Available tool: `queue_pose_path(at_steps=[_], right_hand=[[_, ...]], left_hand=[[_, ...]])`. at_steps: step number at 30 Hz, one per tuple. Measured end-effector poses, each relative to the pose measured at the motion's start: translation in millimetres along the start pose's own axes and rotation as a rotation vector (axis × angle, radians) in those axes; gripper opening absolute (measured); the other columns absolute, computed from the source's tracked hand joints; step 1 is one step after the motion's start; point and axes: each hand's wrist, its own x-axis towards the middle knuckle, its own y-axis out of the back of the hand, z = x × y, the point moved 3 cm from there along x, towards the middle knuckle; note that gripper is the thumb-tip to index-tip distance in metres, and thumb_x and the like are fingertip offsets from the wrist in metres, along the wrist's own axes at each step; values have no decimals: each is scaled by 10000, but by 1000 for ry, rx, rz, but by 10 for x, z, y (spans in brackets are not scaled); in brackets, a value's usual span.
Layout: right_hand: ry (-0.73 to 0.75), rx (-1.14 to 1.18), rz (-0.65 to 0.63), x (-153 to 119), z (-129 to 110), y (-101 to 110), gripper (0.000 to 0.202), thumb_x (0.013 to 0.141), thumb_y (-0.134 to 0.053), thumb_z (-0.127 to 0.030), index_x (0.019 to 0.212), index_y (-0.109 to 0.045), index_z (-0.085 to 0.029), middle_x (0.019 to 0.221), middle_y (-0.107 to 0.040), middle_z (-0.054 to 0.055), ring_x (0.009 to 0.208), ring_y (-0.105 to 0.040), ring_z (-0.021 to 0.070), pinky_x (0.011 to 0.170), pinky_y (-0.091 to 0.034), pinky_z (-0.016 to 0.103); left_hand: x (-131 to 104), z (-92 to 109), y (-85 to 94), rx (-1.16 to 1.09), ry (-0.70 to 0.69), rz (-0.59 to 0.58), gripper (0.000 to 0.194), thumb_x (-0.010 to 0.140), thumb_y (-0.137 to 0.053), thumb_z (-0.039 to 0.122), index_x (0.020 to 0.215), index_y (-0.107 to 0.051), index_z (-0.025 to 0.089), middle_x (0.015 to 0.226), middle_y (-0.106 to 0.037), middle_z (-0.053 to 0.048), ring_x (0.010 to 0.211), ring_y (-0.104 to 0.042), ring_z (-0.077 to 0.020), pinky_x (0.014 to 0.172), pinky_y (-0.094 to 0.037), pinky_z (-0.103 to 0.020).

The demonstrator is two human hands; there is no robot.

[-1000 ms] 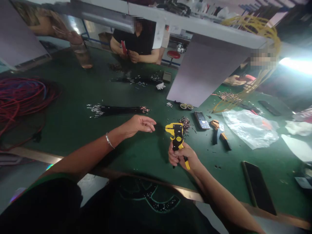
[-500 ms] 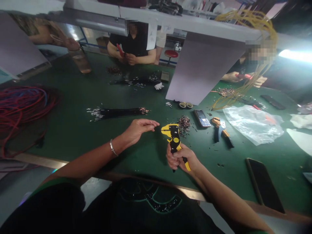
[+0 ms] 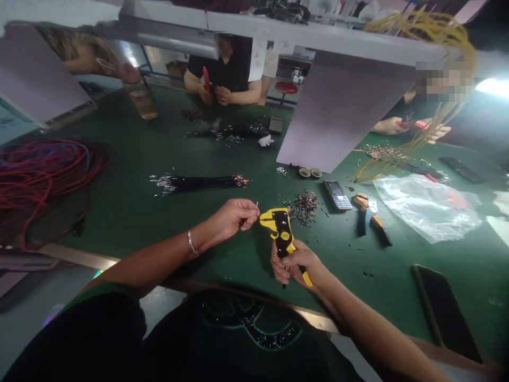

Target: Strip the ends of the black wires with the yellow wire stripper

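Note:
My left hand (image 3: 241, 215) is closed in a pinch, with a tiny pale pin-like piece (image 3: 256, 205) sticking up from the fingertips. Just to its right, my right hand (image 3: 293, 262) grips a yellow and black wire stripper (image 3: 281, 228) by its handles, jaws pointing left toward the left fingertips. A small gap seems to lie between the jaws and the left hand. Behind the stripper is a heap of small dark and coppery bits (image 3: 306, 204). A bundle of short black wires (image 3: 202, 183) with bare ends lies beyond my left hand.
Right of the heap are a keypad phone (image 3: 337, 195), an orange-handled cutting tool (image 3: 371, 217) and a clear plastic bag (image 3: 431, 209). A smartphone (image 3: 447, 313) lies near the front edge. Red cables (image 3: 43, 180) are coiled at left. Two co-workers hold red tools across the table.
My left hand's fingers have curled from stretched out into a pinch, and the pale piece now shows upright. The stripper has dropped slightly lower in view. The view has shifted a little.

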Motion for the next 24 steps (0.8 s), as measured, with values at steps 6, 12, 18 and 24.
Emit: queue_pose_path(at_steps=[6, 12, 18, 24], right_hand=[[-7, -23, 20, 13, 24, 1, 195, 626, -582, -50, 806, -581, -125, 629, -566, 3, 446, -477, 106, 406, -405, 253], [-7, -35, 19, 14, 51, 13, 232, 604, -556, -35, 815, -580, -127, 643, -572, 7, 453, -484, 110, 407, -408, 257], [-3, -39, 32, 13, 80, 29, 241, 589, -552, -33, 811, -586, -123, 638, -570, 6, 448, -480, 110, 404, -404, 258], [27, -37, 51, 18, 73, 29, 261, 591, -543, -26, 827, -589, -129, 658, -588, 14, 459, -490, 115, 411, -409, 261]], left_hand=[[5, 0, 67, 77, 5, 69, 20, 666, -641, 110, 649, -633, 105, 428, -490, 12, 380, -388, -57, 418, -193, -218], [29, 0, 120, 121, 9, 105, 24, 646, -628, 82, 639, -642, 100, 445, -497, 7, 393, -397, -51, 420, -193, -217], [70, -2, 160, 134, 11, 116, 37, 617, -623, 76, 634, -648, 99, 459, -511, 1, 393, -399, -46, 412, -189, -212], [70, -14, 156, 97, 29, 107, 36, 600, -615, 76, 616, -636, 101, 443, -493, 8, 385, -384, -45, 405, -175, -209]])
